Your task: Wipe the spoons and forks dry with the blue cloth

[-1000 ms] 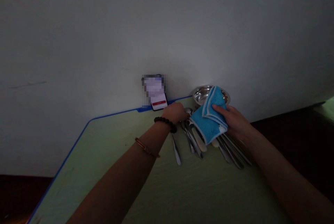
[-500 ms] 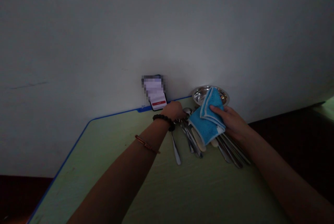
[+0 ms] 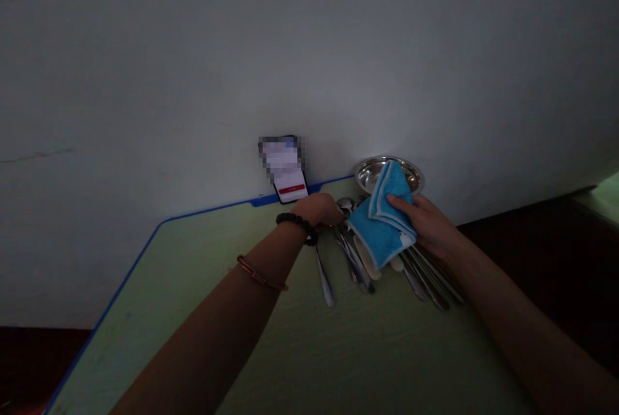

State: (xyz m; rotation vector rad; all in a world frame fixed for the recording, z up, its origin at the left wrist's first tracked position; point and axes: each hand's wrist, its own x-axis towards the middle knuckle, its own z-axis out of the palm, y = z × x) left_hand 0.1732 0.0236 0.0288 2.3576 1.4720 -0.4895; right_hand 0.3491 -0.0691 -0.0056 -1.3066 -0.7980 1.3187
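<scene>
My right hand (image 3: 432, 225) grips a folded blue cloth (image 3: 380, 231) with pale edging, thumb on top. The cloth hangs over cutlery and partly hides it. My left hand (image 3: 319, 210), with a dark beaded bracelet at the wrist, is closed at the left end of the cutlery, beside a spoon bowl (image 3: 345, 204). Its fingertips are hidden, so what they hold does not show. Several metal handles (image 3: 356, 267) and a pale-handled piece (image 3: 367, 259) lie between the hands. One metal handle (image 3: 325, 283) points toward me below the left wrist. More metal handles (image 3: 432, 279) lie under the right hand.
A shiny metal bowl (image 3: 367, 173) stands behind the cloth by the wall (image 3: 309, 48). A phone (image 3: 291, 176) with a lit screen leans on the wall. The pale green table (image 3: 203, 254) has a blue edge; dark floor (image 3: 522, 215) shows at the right.
My left hand has shifted slightly lower, and its wrist has turned a little. The right hand still holds the cloth in nearly the same place. The whole view has drifted slightly.
</scene>
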